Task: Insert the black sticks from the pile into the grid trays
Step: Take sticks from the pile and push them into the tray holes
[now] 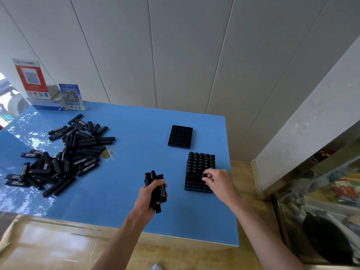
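Left hand (151, 193): nearest the camera; fingers closed around a bundle of black sticks (156, 189), held upright above the table, stick ends projecting above and below the fist.
Right hand (219, 181): over the near part of the filled tray; thumb and fingertips pinched on the top end of one single stick (203, 175) that stands at a tray cell.
Table (136, 152): largest item; blue glossy top, light wood edge along the near side, set against a wall of pale panels.
Pile of sticks (64, 152): loose heap of black sticks on the left part of the table, lying flat and crossing one another; several show white printed text.
Filled tray (199, 171): black grid tray on the right part of the table; far rows hold upright sticks with round ends facing up, near rows show bare cells.
Empty tray (180, 136): second black grid tray, beyond the filled tray and apart from it; all visible cells bare.
Red sign (32, 78): upright stand at the far left corner of the table, carrying a blurred code square.
Blue sign (71, 96): smaller stand just right of the red sign, QR code printed on it.
Plastic scrap (107, 153): small clear-yellowish piece touching the right edge of the pile.
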